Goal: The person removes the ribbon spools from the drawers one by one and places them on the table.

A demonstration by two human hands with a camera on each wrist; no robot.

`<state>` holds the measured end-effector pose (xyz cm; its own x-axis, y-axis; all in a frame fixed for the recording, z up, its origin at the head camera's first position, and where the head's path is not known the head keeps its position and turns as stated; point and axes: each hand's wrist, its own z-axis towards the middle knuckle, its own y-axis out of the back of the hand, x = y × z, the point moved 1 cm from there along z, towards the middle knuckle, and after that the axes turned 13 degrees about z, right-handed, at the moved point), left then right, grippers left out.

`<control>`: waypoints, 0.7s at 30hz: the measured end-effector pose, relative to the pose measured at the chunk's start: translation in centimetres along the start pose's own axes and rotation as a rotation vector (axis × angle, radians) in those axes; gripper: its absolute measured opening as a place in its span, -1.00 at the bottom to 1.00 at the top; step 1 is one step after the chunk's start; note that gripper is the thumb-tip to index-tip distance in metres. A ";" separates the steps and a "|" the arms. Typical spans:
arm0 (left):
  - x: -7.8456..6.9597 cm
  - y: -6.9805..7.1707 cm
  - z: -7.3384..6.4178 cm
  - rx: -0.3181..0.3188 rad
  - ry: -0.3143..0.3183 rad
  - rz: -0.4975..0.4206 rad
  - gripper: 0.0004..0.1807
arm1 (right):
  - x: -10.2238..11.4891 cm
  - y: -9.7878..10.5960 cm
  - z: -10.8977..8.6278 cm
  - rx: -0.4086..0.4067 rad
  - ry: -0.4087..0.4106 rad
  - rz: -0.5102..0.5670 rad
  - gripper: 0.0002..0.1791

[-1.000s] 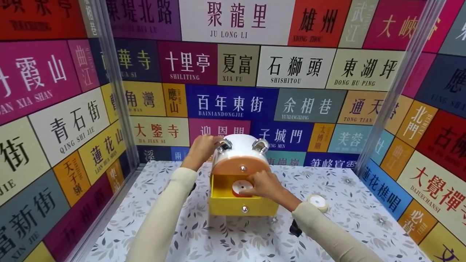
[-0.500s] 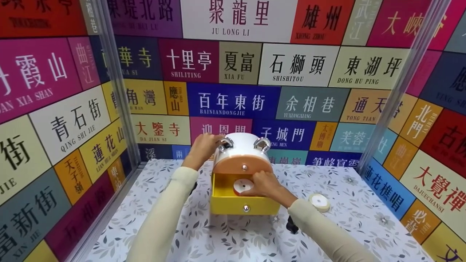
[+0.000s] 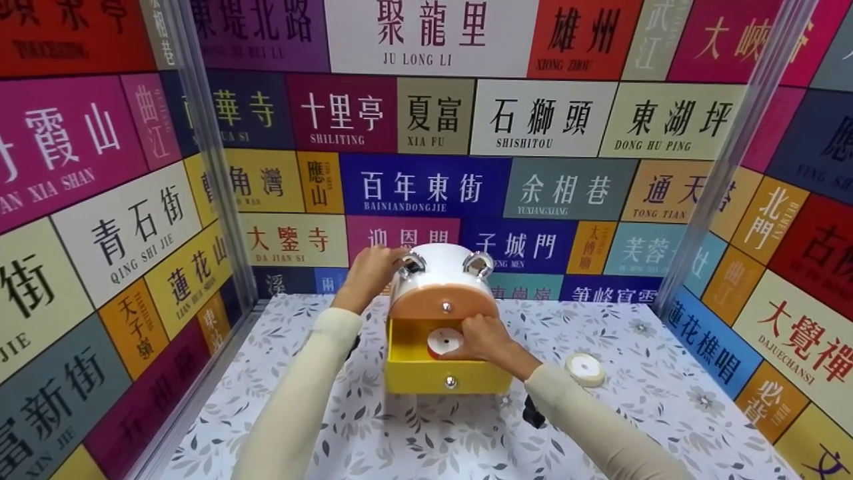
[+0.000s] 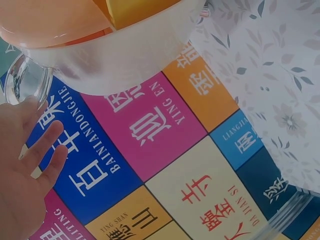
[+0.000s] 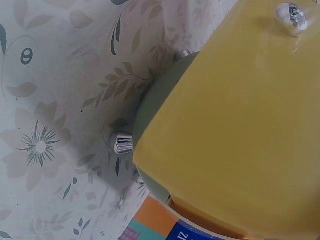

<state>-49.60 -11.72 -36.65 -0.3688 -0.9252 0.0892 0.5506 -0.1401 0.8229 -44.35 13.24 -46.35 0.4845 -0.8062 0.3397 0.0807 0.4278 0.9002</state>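
Observation:
A small white drawer box (image 3: pixel 443 261) with two silver ring ears and an orange front stands on the table. My left hand (image 3: pixel 368 277) pinches its left ring ear (image 4: pixel 25 82), the other fingers loosely spread in the left wrist view. Below the orange front, the yellow drawer (image 3: pixel 426 378) is pulled out. Inside it sits a ribbon spool (image 3: pixel 441 340) with a white face and red edge. My right hand (image 3: pixel 492 340) reaches over the drawer's right side and grips this spool, thumb along its front edge. In the right wrist view the yellow drawer front (image 5: pixel 235 125) hides that hand.
A cream ribbon spool (image 3: pixel 585 370) lies on the table to the right of the box. The table has a leaf-patterned cloth (image 3: pixel 266 373). Walls of coloured signs (image 3: pixel 426 187) enclose the back and both sides, with clear posts (image 3: pixel 216 160) in the corners.
My right wrist and sleeve have shifted slightly left since a second ago. The left hand stays at the ear, and the drawer stays pulled out.

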 end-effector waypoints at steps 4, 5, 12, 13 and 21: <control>0.0 0.0 -0.1 -0.003 -0.006 -0.003 -0.82 | 0.0 -0.1 0.0 0.010 -0.017 0.016 -0.23; 0.0 0.0 0.0 -0.008 -0.009 -0.006 -0.83 | 0.0 -0.1 0.0 0.009 -0.019 0.016 -0.23; -0.1 0.1 0.0 -0.027 -0.009 -0.013 -0.82 | 0.4 0.6 -0.2 -0.006 -0.005 0.032 -0.24; -0.1 0.1 0.1 -0.024 -0.006 -0.012 -0.82 | 0.5 0.8 -0.3 -0.004 -0.005 0.041 -0.24; 0.0 0.0 0.0 -0.032 -0.014 -0.019 -0.82 | 1.0 2.3 -1.3 0.023 -0.001 0.079 -0.21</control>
<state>-49.62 -11.75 -36.69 -0.3902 -0.9171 0.0817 0.5666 -0.1692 0.8064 -42.52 13.97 -44.25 0.4874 -0.7708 0.4102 0.0223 0.4807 0.8766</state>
